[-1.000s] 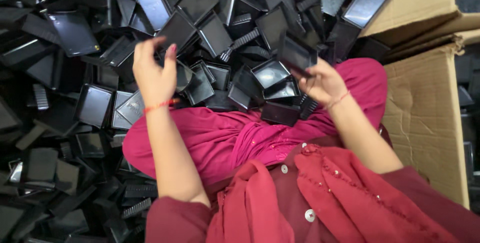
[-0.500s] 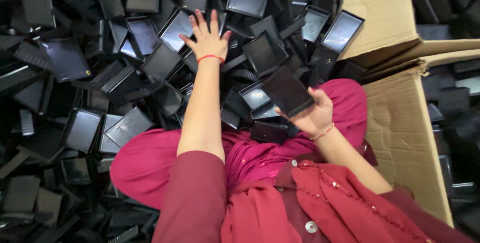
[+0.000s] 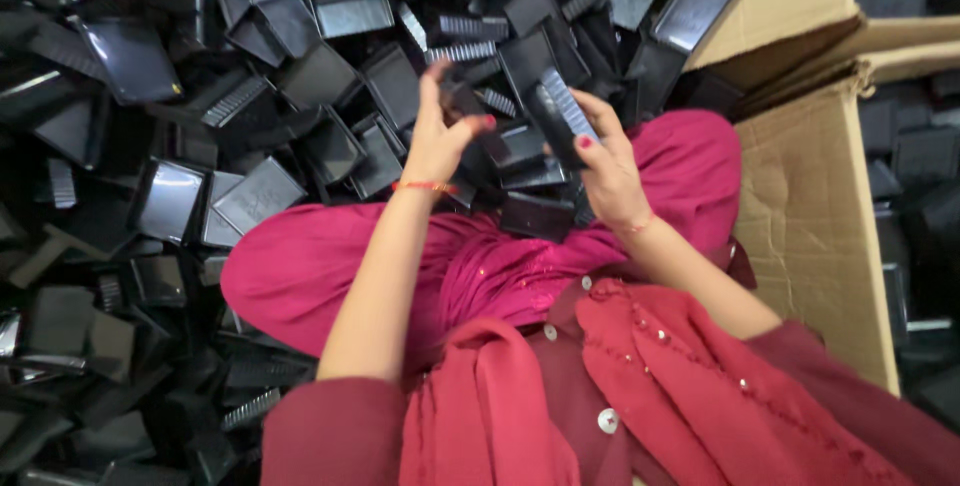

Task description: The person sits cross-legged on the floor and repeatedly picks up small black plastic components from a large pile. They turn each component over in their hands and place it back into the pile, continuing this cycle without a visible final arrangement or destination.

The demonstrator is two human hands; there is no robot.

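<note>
Back from its long reach comes the left hand [image 3: 440,136], fingers now clamped on a small black part [image 3: 462,98] above the pink lap [image 3: 330,266]. Right hand [image 3: 605,171] grips a ribbed black tray [image 3: 562,111]; cardboard box [image 3: 810,216] sits alongside.

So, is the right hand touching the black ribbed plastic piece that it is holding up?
Touching. The head view shows the right hand wrapped around the black ribbed piece, fingers pressed on its edge with no gap visible.
</note>
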